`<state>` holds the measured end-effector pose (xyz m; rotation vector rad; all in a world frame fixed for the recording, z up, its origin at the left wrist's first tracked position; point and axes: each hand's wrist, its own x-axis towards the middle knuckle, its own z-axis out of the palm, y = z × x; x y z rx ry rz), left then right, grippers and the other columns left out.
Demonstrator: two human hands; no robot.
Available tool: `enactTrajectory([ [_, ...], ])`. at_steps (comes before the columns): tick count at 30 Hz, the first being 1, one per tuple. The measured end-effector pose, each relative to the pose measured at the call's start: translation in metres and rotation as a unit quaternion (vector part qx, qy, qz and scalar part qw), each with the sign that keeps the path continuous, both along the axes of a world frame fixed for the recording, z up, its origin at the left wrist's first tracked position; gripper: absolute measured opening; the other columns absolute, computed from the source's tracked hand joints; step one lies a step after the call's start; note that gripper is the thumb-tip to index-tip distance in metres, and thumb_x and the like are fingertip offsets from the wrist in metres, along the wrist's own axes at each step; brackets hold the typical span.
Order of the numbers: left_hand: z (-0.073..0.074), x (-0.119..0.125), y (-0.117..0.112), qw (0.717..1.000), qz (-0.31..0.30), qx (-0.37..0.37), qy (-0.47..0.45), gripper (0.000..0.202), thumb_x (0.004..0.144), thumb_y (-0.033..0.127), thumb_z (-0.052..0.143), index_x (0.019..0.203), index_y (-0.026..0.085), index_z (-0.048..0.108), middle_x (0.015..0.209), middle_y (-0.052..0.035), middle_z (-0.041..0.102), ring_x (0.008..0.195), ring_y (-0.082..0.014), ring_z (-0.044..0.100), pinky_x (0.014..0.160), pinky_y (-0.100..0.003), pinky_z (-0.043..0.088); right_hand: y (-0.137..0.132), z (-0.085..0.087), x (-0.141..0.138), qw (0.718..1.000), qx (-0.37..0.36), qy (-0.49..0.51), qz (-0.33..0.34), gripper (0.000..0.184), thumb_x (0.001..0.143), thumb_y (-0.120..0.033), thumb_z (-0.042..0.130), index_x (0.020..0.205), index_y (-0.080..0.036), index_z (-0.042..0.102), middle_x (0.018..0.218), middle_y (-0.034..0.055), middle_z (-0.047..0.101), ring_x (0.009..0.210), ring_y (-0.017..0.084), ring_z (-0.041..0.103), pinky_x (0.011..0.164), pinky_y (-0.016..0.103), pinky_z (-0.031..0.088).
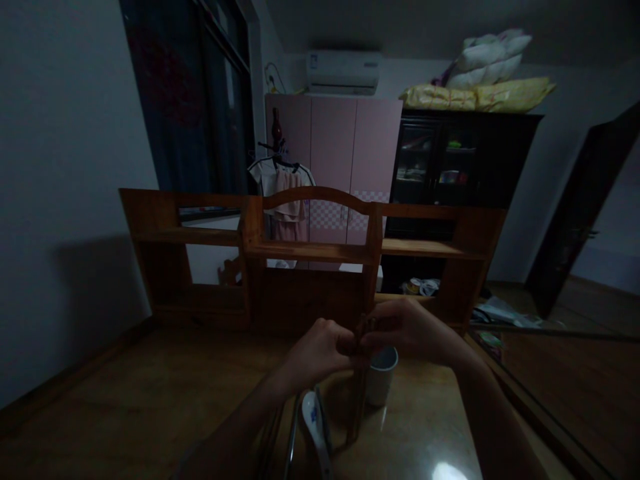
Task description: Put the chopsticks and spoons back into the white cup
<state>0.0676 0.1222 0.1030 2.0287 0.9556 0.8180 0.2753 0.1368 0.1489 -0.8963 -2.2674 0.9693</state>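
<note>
My left hand and my right hand meet above the desk, fingers closed together. Between them is a bunch of brown chopsticks, held upright with the lower ends near the desktop; whether those ends touch it I cannot tell. A pale cup stands just behind and right of the chopsticks, its rim partly covered by my right hand. Left of the chopsticks lies a white ceramic spoon with a blue pattern. Thin metal utensils lie beside the spoon, with dark sticks further left.
A wooden shelf unit stands along the back of the desk. A white wall borders the left side. Beyond are a pink wardrobe, a dark cabinet and a clothes stand. The room is dim.
</note>
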Motion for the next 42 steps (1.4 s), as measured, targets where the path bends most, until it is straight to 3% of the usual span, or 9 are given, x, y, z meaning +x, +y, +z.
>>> enactTrajectory([
  [5,0.006,0.002,-0.003,1.000,0.011,0.021,0.019,0.022,0.072,0.035,0.072,0.075,0.014,0.073,0.060,0.0036,0.059,0.058,-0.0085,0.050,0.051,-0.016,0.031,0.000,0.000,0.002,1.000,-0.008,0.006,-0.008,0.025,0.079,-0.040,0.072,0.084,-0.016,0.070,0.079,0.0036,0.072,0.075,0.020,0.069,0.061,0.025,0.051],
  [10,0.000,0.003,-0.001,0.999,-0.016,0.025,0.025,0.029,0.072,0.042,0.073,0.082,0.015,0.073,0.064,0.0033,0.062,0.059,-0.0091,0.052,0.052,-0.017,0.034,-0.001,-0.001,0.004,1.000,-0.019,0.013,0.000,0.021,0.080,-0.038,0.071,0.085,-0.017,0.070,0.079,0.0034,0.072,0.074,0.018,0.068,0.063,0.025,0.052],
  [14,-0.002,0.000,0.000,0.997,-0.029,0.040,0.057,0.032,0.072,0.045,0.072,0.073,0.013,0.071,0.057,0.0050,0.055,0.055,-0.0078,0.049,0.049,-0.018,0.030,-0.001,-0.002,-0.001,0.999,-0.031,0.015,0.014,0.021,0.079,-0.037,0.071,0.085,-0.017,0.069,0.079,0.0036,0.071,0.073,0.018,0.068,0.062,0.025,0.053],
  [19,0.028,-0.034,-0.004,0.999,-0.021,0.006,0.036,0.023,0.080,0.038,0.066,0.086,0.016,0.071,0.075,0.0009,0.070,0.069,-0.0128,0.063,0.059,-0.019,0.044,-0.004,0.009,-0.003,0.997,0.038,0.061,-0.033,0.025,0.086,-0.039,0.064,0.096,-0.017,0.069,0.079,0.0037,0.069,0.069,0.016,0.065,0.060,0.024,0.051],
  [23,0.061,-0.080,-0.011,0.989,0.108,-0.025,-0.100,0.028,0.081,0.040,0.065,0.092,0.015,0.065,0.091,-0.0062,0.073,0.084,-0.0202,0.070,0.072,-0.031,0.058,-0.002,0.014,-0.009,0.974,0.076,0.185,-0.107,0.036,0.088,-0.042,0.060,0.114,-0.018,0.062,0.072,-0.0010,0.058,0.057,0.012,0.058,0.052,0.023,0.048],
  [27,0.078,-0.111,-0.018,0.963,0.197,0.028,-0.183,0.026,0.085,0.042,0.059,0.092,0.016,0.057,0.086,-0.0062,0.073,0.083,-0.0227,0.072,0.068,-0.037,0.063,0.010,-0.013,-0.043,0.967,0.019,0.222,-0.123,0.047,0.088,-0.045,0.058,0.127,-0.020,0.052,0.069,-0.0037,0.053,0.054,0.010,0.053,0.049,0.022,0.046],
  [33,0.079,-0.120,-0.017,0.945,0.238,0.048,-0.219,0.023,0.089,0.042,0.052,0.091,0.019,0.050,0.073,-0.0024,0.072,0.073,-0.0220,0.073,0.060,-0.036,0.063,0.000,-0.068,-0.107,0.996,0.052,0.053,-0.058,0.029,0.093,-0.039,0.055,0.111,-0.017,0.061,0.098,0.0041,0.064,0.080,0.016,0.062,0.068,0.030,0.054],
  [38,0.068,-0.108,-0.006,0.948,0.235,0.044,-0.210,0.022,0.087,0.040,0.056,0.093,0.019,0.050,0.070,-0.0020,0.071,0.072,-0.0228,0.073,0.057,-0.036,0.063,-0.019,-0.080,-0.125,0.995,0.072,0.024,-0.063,0.026,0.094,-0.035,0.055,0.111,-0.017,0.061,0.114,0.0053,0.061,0.095,0.021,0.061,0.080,0.036,0.054],
  [42,0.058,-0.103,0.004,0.957,0.207,0.039,-0.200,0.027,0.087,0.045,0.054,0.093,0.019,0.051,0.069,-0.0013,0.069,0.069,-0.0221,0.072,0.057,-0.039,0.063,-0.013,-0.079,-0.124,0.990,0.103,0.022,-0.097,0.027,0.094,-0.034,0.054,0.116,-0.018,0.058,0.119,0.0077,0.059,0.098,0.019,0.060,0.084,0.038,0.053],
])
